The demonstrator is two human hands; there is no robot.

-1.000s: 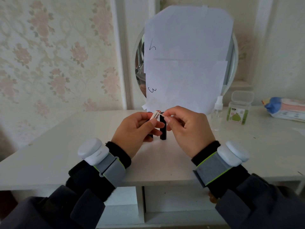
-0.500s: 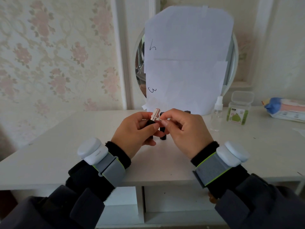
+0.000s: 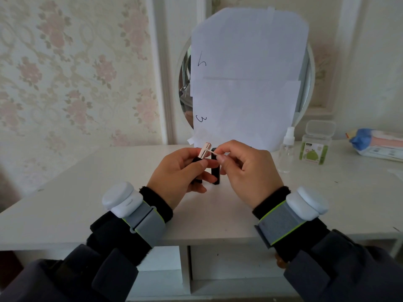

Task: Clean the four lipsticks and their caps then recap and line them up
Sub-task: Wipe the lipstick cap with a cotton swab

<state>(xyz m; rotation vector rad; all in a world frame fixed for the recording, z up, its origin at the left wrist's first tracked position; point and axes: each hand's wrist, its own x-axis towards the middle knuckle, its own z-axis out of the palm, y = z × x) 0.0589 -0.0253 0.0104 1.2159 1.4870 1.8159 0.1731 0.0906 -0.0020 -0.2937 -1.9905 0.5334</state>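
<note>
two hands meet over the middle of the white desk (image 3: 65, 192), toward its back edge. the left hand (image 3: 178, 173) curls its fingers and thumb round the black base of an uncapped lipstick (image 3: 204, 152), tilting the silvery inner tube up and toward the right, probably so that the exposed metal faces the other hand. the right hand (image 3: 246, 171) pinches a thin white cotton swab (image 3: 212, 152) between thumb and forefinger, its tip touching the side of the tube; such a fine pinch suits light, exact strokes on a narrow surface. a black piece (image 3: 215, 171) stands upright on the desk just behind the hands, and whether it is a cap or a capped lipstick cannot be told; another dark one is mostly hidden behind the left hand. near the back right edge stand a small clear spray bottle (image 3: 286, 153) and a clear swab box (image 3: 316, 144), kept within reach, and a pack of wipes (image 3: 377, 144) lies further right. a paper-covered round mirror (image 3: 246, 79) stands at the back edge. the cleaning seems partway through, with recapping and lining up not yet done.
</note>
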